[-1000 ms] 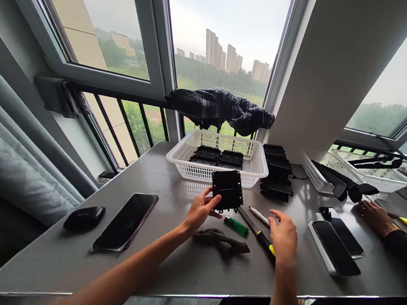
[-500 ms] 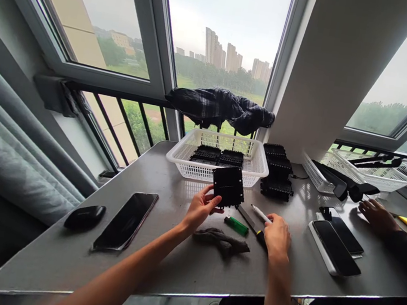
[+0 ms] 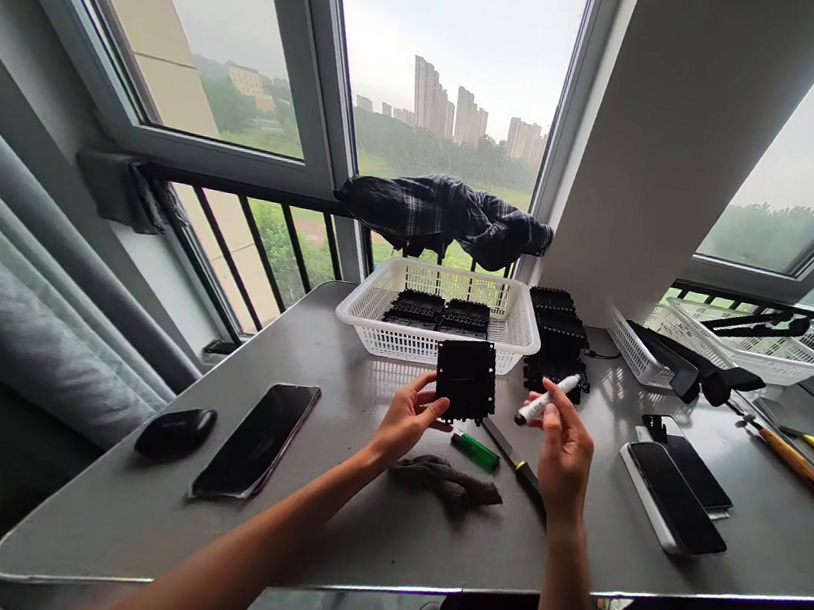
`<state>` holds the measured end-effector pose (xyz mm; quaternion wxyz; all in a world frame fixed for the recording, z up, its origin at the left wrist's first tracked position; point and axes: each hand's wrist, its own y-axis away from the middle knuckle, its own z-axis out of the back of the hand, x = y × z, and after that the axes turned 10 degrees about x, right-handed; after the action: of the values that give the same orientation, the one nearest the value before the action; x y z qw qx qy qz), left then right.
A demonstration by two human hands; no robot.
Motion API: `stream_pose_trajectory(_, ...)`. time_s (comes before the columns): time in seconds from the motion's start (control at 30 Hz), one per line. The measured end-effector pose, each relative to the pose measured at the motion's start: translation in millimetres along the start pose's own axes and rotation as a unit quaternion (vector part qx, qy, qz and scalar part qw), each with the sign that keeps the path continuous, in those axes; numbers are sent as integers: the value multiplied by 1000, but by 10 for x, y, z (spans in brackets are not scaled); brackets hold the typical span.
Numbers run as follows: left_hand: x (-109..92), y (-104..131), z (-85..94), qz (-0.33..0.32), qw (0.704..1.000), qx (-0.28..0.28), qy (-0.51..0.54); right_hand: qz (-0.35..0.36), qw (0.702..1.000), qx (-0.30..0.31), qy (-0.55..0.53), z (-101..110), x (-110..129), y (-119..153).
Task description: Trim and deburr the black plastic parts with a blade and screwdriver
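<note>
My left hand (image 3: 410, 417) grips a flat, square black plastic panel (image 3: 466, 379) with notched edges by its lower left corner, thumb on the near face. It is held up off the table, in front of the white basket. In my right hand (image 3: 563, 448) is a white marker pen (image 3: 547, 399), raised and tilted, its dark end pointing left toward the panel without touching it. Beneath the hands lie a green lighter (image 3: 475, 452), a knife (image 3: 517, 465) with a black and yellow handle, and a crumpled dark grey cloth (image 3: 447, 482).
A white plastic basket (image 3: 372, 336) holds several black panels (image 3: 414, 308). More black panels (image 3: 559, 331) are stacked beside it. A phone (image 3: 256, 440) and a black mouse-shaped object (image 3: 175, 432) lie left; more phones (image 3: 675, 496), an orange-handled tool (image 3: 800, 466) and further baskets (image 3: 642, 358) are right.
My right hand has lifted the marker pen from low over the table and turned it toward the panel. The panel has shifted slightly right. Another person's hand at the right has left view.
</note>
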<state>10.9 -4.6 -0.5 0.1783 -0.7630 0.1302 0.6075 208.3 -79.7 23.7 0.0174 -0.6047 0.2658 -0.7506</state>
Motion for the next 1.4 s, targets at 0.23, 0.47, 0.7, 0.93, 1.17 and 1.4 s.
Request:
stream_pose_trajectory(0.23,0,6,-15,-1,1000,2,3,12,998,-62,4,-50,103,73)
stream_pose_trajectory(0.47,-18,25,-31,1,1000,22,1,26,999,-13,-43,-113,140,126)
stream_pose_trajectory(0.7,-48,73,-84,4,999,40,2,-7,997,46,-58,-284,45,104)
stream_pose_trajectory(0.93,-85,94,-104,2,998,57,0,-5,999,47,-1,-333,-36,75)
stream_pose_trajectory(1.17,-106,103,-115,5,999,54,-6,-7,996,74,54,-309,36,86)
stream_pose_trajectory(1.4,-94,111,-124,8,999,50,5,1,993,85,77,-337,34,79)
